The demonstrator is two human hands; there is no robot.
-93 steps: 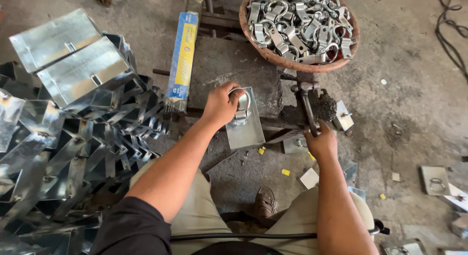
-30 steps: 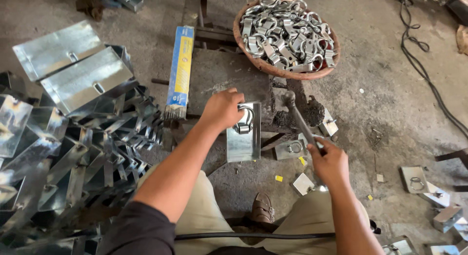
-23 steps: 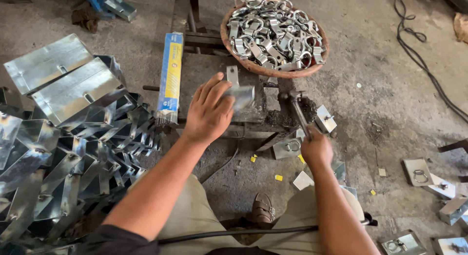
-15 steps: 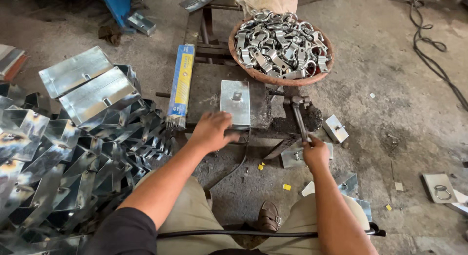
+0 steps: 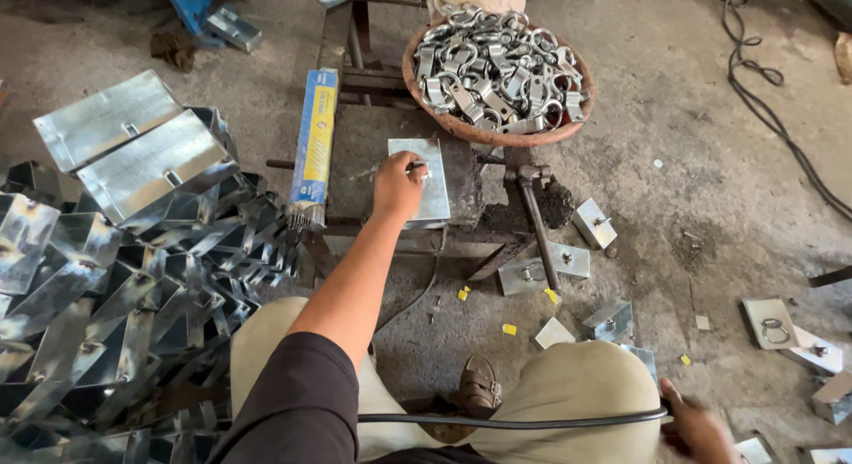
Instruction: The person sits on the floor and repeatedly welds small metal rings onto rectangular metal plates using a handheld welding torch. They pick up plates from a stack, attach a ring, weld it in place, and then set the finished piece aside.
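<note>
My left hand (image 5: pixel 397 184) reaches forward and rests on a flat grey metal plate (image 5: pixel 428 182) lying on the dark work block (image 5: pixel 466 176). Its fingertips pinch a small fitting at the plate's upper middle. My right hand (image 5: pixel 701 433) is low at the bottom right beside my knee, blurred, at the end of a black cable (image 5: pixel 515 421) that runs across my lap. Whether it grips the cable is unclear. A dark metal lever (image 5: pixel 537 229) slopes down from the block's right side, with no hand on it.
A round basket (image 5: pixel 426 91) heaped with shiny metal clamps stands behind the block. A long blue-and-yellow box of rods (image 5: pixel 312 140) lies to the left. Folded galvanized boxes (image 5: pixel 133 251) pile up on the left. Small plates (image 5: pixel 772 322) and yellow bits litter the floor on the right.
The left hand has set the plate flat on the block and stays on it. The right hand let go of the lever and dropped to the bottom right by the cable.
</note>
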